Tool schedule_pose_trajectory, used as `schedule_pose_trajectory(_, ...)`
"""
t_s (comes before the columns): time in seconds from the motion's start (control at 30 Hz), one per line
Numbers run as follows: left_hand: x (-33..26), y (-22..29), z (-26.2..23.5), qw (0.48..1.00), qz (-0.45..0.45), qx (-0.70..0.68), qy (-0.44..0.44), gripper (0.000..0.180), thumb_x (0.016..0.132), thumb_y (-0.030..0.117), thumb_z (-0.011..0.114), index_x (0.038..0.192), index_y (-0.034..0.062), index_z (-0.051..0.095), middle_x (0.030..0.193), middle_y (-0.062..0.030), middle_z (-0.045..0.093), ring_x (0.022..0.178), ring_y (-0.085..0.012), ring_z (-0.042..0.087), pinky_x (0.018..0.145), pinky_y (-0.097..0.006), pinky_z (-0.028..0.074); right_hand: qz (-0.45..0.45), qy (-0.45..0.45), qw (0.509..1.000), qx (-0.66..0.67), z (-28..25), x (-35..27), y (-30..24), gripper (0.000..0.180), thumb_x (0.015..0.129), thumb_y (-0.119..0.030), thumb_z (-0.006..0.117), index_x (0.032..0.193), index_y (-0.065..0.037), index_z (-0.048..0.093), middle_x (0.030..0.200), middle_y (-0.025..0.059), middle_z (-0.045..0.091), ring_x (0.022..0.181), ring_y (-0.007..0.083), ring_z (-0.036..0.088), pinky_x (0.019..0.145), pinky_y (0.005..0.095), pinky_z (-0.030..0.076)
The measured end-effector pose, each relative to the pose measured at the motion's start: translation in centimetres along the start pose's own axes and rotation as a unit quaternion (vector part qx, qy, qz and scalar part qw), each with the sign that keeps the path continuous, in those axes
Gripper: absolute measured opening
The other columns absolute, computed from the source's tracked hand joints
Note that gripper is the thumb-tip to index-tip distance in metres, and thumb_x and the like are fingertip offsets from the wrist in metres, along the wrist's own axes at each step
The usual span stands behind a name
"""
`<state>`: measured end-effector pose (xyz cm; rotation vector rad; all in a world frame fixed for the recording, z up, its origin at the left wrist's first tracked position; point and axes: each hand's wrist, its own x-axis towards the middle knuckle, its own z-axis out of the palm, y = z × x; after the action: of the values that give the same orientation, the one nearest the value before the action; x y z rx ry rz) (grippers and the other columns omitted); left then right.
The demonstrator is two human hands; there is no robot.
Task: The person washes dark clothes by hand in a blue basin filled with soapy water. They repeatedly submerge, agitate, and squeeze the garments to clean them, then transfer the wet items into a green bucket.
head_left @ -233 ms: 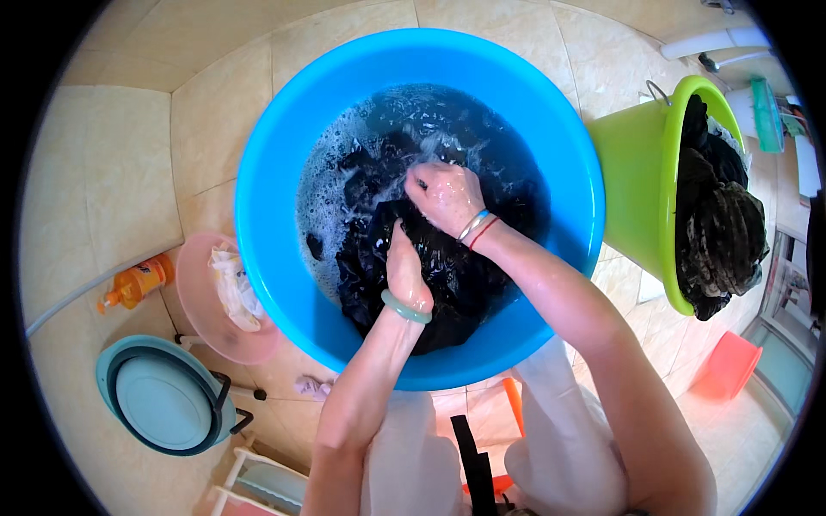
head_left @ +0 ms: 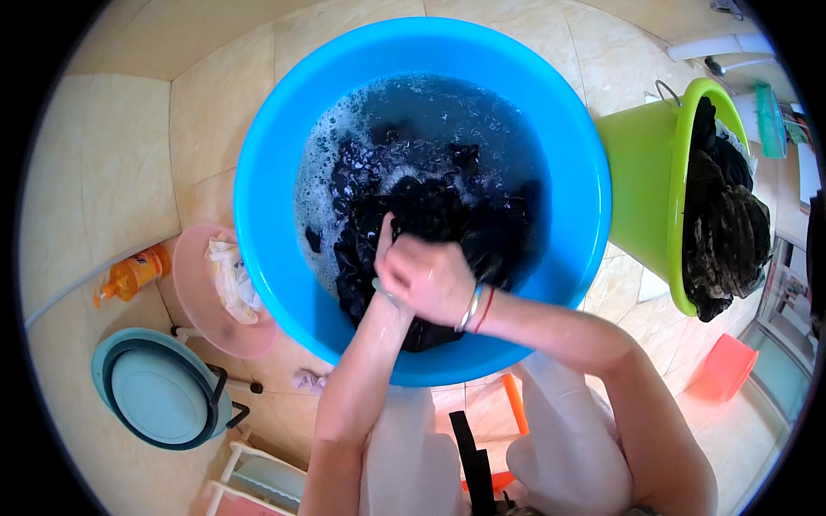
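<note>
A big round blue tub (head_left: 575,215) holds dark, sudsy water and wet black clothing (head_left: 430,206). My right hand (head_left: 428,279) is curled in a fist and slightly blurred, with the black clothing gripped in it. It lies across my left hand (head_left: 386,236), close to the pale green bangle. One straight digit of the left hand shows against the black cloth. Its other fingers are hidden behind the right hand and in the cloth, which it appears to hold from below. Foam clings along the water's left side.
At right, a lime-green bucket (head_left: 637,172) is heaped with dark clothes (head_left: 727,232). A pink basin (head_left: 194,301) with white cloth (head_left: 232,279), an orange bottle (head_left: 136,273) and teal basins (head_left: 159,396) are at left. A red bucket (head_left: 727,368) stands lower right.
My right fist has come down and toward me, from the far part of the clothing onto my left hand. The left hand has shifted slightly left and is now largely covered.
</note>
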<state>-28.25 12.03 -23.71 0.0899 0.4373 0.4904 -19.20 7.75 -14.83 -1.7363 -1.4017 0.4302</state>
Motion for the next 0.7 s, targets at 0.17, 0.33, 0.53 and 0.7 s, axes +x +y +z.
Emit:
schedule_pose_trajectory(0.17,0.0,0.0,2.0,0.991,-0.018,0.037,0.126,0.05,0.099,0.043,0.045,0.128,0.0043,0.058,0.123,-0.0059,0.062,0.112,-0.0179,0.057,0.099,-0.035,0.043,-0.088,-0.016,0.984,-0.156,0.9,2.2,5.6,0.01,0.073,-0.021,0.063,0.07,-0.012,0.061,0.067,0.0053,0.057,0.062,0.0237,0.062,0.048,0.0384,0.05)
schedule_pose_trajectory(0.33,2.6,0.0,7.4,0.863,-0.075,0.262,0.425,0.045,0.102,0.035,0.041,0.126,0.0012,0.057,0.117,-0.0053,0.063,0.103,-0.0168,0.06,0.091,-0.028,0.048,0.158,0.053,0.977,-0.135,0.2,3.9,10.1,0.027,0.09,-0.024,0.056,0.07,-0.005,0.06,0.071,0.0152,0.063,0.066,0.0369,0.063,0.056,0.0458,0.053)
schedule_pose_trajectory(0.53,0.5,1.3,1.5,0.993,-0.076,-0.034,0.086,0.044,0.103,0.038,0.036,0.123,0.0067,0.06,0.122,-0.0087,0.063,0.11,-0.0221,0.058,0.102,-0.034,0.042,-0.004,-0.025,1.0,-0.002,0.6,-1.1,-1.0,0.016,0.084,-0.02,0.064,0.071,-0.013,0.057,0.069,0.0036,0.055,0.055,0.0221,0.061,0.048,0.0365,0.051)
schedule_pose_trajectory(0.7,1.2,-0.6,3.8,0.938,-0.042,0.119,0.321,0.045,0.102,0.036,0.04,0.131,0.0047,0.055,0.125,-0.0042,0.06,0.113,-0.0166,0.056,0.099,-0.031,0.042,0.077,0.005,0.994,-0.078,1.0,2.9,8.6,0.019,0.084,-0.02,0.058,0.071,-0.006,0.061,0.07,0.0122,0.062,0.064,0.0325,0.064,0.053,0.0427,0.052)
